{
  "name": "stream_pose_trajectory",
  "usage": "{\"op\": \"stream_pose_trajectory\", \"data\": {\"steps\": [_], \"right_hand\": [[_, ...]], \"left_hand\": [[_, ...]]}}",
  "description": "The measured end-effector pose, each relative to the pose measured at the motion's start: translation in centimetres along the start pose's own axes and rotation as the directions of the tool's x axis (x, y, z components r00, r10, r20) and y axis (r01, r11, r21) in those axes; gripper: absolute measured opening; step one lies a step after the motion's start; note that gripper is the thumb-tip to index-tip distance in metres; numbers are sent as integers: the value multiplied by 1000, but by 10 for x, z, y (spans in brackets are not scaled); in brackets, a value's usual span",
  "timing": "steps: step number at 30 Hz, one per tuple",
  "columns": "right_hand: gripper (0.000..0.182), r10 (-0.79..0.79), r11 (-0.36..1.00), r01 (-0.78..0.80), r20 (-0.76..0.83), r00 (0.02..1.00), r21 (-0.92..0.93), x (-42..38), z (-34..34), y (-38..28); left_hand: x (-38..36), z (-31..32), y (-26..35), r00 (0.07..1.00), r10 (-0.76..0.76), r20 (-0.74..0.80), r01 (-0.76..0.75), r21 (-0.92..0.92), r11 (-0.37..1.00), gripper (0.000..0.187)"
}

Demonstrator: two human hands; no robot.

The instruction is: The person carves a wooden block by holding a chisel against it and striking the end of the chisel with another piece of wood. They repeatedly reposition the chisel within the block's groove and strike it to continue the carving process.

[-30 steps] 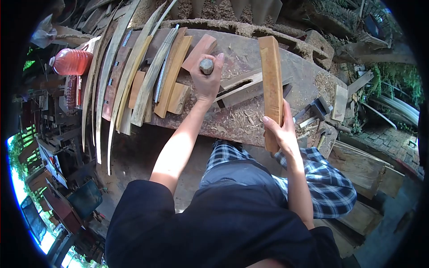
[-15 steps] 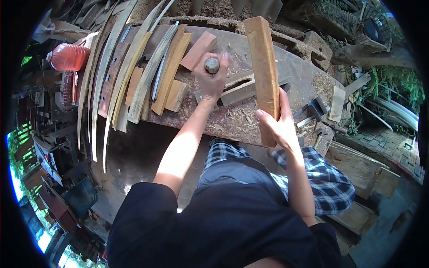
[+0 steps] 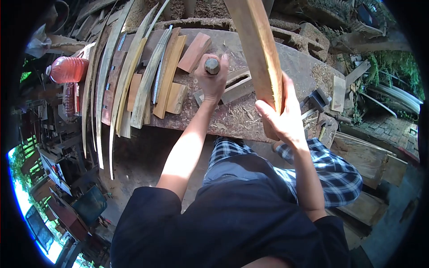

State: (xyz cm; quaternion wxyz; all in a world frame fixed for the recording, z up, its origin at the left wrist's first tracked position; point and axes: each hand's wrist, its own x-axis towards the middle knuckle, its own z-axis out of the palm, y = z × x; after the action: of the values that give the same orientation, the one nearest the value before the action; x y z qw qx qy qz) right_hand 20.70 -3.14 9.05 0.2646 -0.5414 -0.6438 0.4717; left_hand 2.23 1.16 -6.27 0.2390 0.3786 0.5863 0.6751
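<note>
My left hand [image 3: 210,85] is closed around the upright handle of a chisel [image 3: 212,66]; the round handle end faces me and the blade is hidden below the fist. Close beside that hand lies a wooden block [image 3: 239,91] with a long slot cut in its top. My right hand [image 3: 286,116] grips the lower end of a thick, squared wooden billet [image 3: 255,47], which is raised in front of me and covers part of the block's right end. Wood chips [image 3: 239,117] are scattered around the block on the workbench [image 3: 214,128].
Long curved wood strips [image 3: 118,85] and shorter pieces lie on the left, overhanging the bench's front edge. Behind them stands a jug of pink liquid [image 3: 68,69]. A reddish block [image 3: 195,52] sits beyond my left hand. A dark-headed tool [image 3: 318,100] lies to the right.
My right hand has shifted slightly right, and the billet's top has swung up, toward the left and nearer the camera. My left hand stays in place on the chisel.
</note>
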Motion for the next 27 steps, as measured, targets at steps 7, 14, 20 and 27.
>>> {"op": "stream_pose_trajectory", "data": {"steps": [7,14,20,27], "right_hand": [[87,-217,933,249,146,965,-261,9,9,-14],[86,-352,936,350,-37,935,-48,-1,6,-22],[85,29,859,99,240,970,-503,1,-3,-11],[94,49,832,95,244,969,-546,-14,7,-5]], "left_hand": [[-15,-6,4,988,128,90,-123,-53,991,16],[-20,-8,-14,993,74,91,-62,-129,990,16],[-27,-11,-15,977,123,176,-110,-84,990,18],[-33,-15,-20,978,-61,202,101,-197,975,17]]}}
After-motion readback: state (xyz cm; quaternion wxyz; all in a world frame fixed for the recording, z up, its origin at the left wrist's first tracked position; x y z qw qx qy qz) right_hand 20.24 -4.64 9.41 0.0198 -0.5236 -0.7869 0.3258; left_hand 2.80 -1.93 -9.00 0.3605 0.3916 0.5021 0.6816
